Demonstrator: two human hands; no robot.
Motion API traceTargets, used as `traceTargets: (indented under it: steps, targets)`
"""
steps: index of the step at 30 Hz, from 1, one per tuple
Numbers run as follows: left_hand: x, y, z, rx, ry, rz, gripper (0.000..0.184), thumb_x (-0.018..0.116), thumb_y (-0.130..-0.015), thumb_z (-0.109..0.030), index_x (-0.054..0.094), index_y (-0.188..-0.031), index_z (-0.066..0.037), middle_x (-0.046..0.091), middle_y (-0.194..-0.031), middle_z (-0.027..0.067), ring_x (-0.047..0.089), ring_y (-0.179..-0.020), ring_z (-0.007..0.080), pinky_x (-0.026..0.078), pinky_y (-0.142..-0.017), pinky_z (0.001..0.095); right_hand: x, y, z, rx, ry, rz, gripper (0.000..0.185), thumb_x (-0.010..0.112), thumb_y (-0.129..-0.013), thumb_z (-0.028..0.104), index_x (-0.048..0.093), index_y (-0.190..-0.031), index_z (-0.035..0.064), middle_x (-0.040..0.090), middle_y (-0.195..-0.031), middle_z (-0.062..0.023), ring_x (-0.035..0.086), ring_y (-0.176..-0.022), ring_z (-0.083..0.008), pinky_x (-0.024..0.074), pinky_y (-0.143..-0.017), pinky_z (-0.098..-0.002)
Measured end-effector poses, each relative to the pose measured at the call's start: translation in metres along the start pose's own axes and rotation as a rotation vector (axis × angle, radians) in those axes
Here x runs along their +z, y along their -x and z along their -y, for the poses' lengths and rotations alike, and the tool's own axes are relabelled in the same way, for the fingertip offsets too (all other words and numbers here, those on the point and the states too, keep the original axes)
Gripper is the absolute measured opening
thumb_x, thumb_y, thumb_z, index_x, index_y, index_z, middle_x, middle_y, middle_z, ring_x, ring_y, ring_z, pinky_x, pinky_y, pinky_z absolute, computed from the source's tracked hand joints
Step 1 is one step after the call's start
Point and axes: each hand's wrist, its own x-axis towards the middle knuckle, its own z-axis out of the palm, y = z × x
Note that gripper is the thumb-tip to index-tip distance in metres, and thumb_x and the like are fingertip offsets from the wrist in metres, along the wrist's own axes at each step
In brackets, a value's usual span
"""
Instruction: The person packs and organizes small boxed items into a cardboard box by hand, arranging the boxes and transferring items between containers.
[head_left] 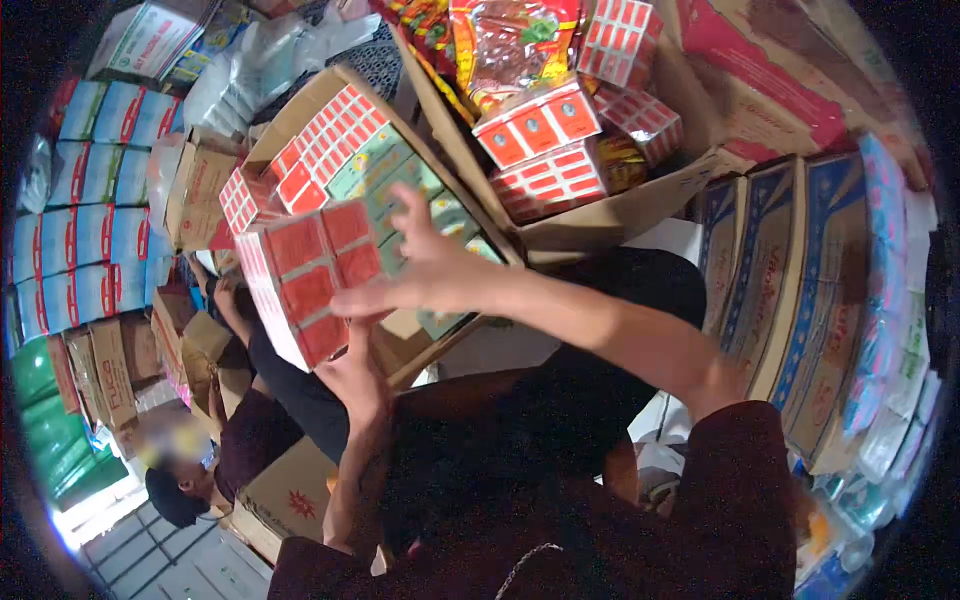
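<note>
Head view: red-and-white multipack (pixel 305 285) in the left hand (pixel 354 382), above the near-left part of an open carton (pixel 285 125); looks like mid-handling.
Left hand is curled under the pack's lower edge, carrying it tilted. Right hand (pixel 440 270) is partly open, fingers spread and raised, thumb at the pack's right face; motion blur, so can't say if it takes any load. Carton below has green packs (pixel 375 165) and more red-and-white packs (pixel 335 135); second carton (pixel 620 228) just beside it. My read: next move calls for a steady left grip and right fingers closing on the near side before any turn.
</note>
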Motion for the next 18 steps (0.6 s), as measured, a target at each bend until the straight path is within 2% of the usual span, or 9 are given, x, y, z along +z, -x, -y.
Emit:
traceTargets:
  steps: [3,6,8,9,10,11,14,16,18]
  targets:
    - [0.032,-0.010,-0.045,0.062,-0.113,0.185,0.060,0.086,-0.082,-0.012,0.056,-0.132,0.004,0.066,-0.126,0.0123,0.067,-0.107,0.0207,0.055,-0.091,0.0360,0.002,0.000,0.018,-0.346,-0.626,0.225,0.090,0.087,-0.079,0.044,0.043,-0.146,0.0030,0.060,-0.137,-0.0126,0.059,-0.126,-0.0232,0.0479,-0.107,-0.0458]
    - [0.073,-0.029,-0.080,0.215,-0.249,0.395,0.067,0.088,-0.080,-0.010,0.053,-0.135,0.005,0.064,-0.129,0.0157,0.062,-0.116,0.0195,0.050,-0.102,0.0360,-0.040,-0.011,0.028,-0.469,-0.613,0.023,0.088,0.085,-0.082,0.046,0.044,-0.148,0.0068,0.060,-0.138,-0.0092,0.060,-0.125,-0.0191,0.0502,-0.104,-0.0423]
    - [0.105,-0.041,-0.083,0.469,-0.028,0.468,0.070,0.085,-0.083,-0.013,0.048,-0.140,0.004,0.061,-0.134,0.0182,0.058,-0.124,0.0202,0.048,-0.106,0.0374,-0.075,-0.012,0.030,-0.295,-0.753,0.016,0.077,0.079,-0.088,0.044,0.046,-0.148,0.0105,0.061,-0.137,-0.0093,0.062,-0.122,-0.0189,0.0526,-0.101,-0.0388]
    - [0.120,-0.053,-0.083,0.467,-0.022,0.464,0.070,0.085,-0.083,-0.013,0.048,-0.140,0.004,0.061,-0.134,0.0182,0.058,-0.124,0.0202,0.048,-0.106,0.0374,-0.090,-0.019,0.036,-0.331,-0.752,-0.032,0.073,0.071,-0.092,0.050,0.046,-0.148,0.0101,0.061,-0.133,-0.0084,0.061,-0.124,-0.0217,0.0542,-0.100,-0.0423]
    - [0.134,-0.067,-0.082,0.432,0.025,0.590,0.072,0.084,-0.085,-0.016,0.045,-0.143,0.003,0.060,-0.135,0.0188,0.058,-0.126,0.0219,0.049,-0.105,0.0380,-0.103,-0.026,0.042,-0.367,-0.751,-0.078,0.072,0.063,-0.096,0.057,0.046,-0.147,0.0097,0.061,-0.129,-0.0074,0.061,-0.125,-0.0244,0.0558,-0.098,-0.0459]
    - [0.145,-0.076,-0.082,0.399,0.073,0.714,0.074,0.083,-0.087,-0.019,0.043,-0.145,0.002,0.059,-0.137,0.0193,0.057,-0.128,0.0236,0.050,-0.104,0.0386,-0.120,-0.035,0.041,-0.364,-0.744,-0.071,0.072,0.063,-0.096,0.057,0.046,-0.147,0.0097,0.061,-0.129,-0.0074,0.061,-0.125,-0.0244,0.0558,-0.098,-0.0459]
    - [0.167,-0.088,-0.079,0.313,0.190,0.623,0.070,0.079,-0.091,-0.022,0.044,-0.146,0.001,0.059,-0.138,0.0176,0.057,-0.129,0.0239,0.050,-0.104,0.0390,-0.157,-0.042,0.033,-0.361,-0.664,-0.243,0.067,0.064,-0.097,0.049,0.045,-0.147,0.0087,0.059,-0.127,-0.0091,0.062,-0.125,-0.0245,0.0580,-0.095,-0.0484]
    - [0.169,-0.090,-0.074,0.269,0.254,0.582,0.068,0.077,-0.092,-0.024,0.044,-0.146,0.001,0.059,-0.138,0.0168,0.057,-0.129,0.0241,0.050,-0.103,0.0392,-0.173,-0.035,0.031,-0.397,-0.531,-0.393,0.062,0.067,-0.097,0.039,0.046,-0.146,0.0067,0.060,-0.126,-0.0102,0.063,-0.122,-0.0239,0.0572,-0.097,-0.0451]
    - [0.148,-0.101,-0.064,0.214,0.066,0.647,0.062,0.075,-0.094,-0.024,0.048,-0.144,0.001,0.060,-0.137,0.0146,0.059,-0.126,0.0236,0.051,-0.102,0.0370,-0.180,-0.033,0.033,-0.410,-0.461,-0.458,0.060,0.069,-0.097,0.034,0.047,-0.145,0.0058,0.061,-0.126,-0.0107,0.063,-0.121,-0.0237,0.0567,-0.098,-0.0435]
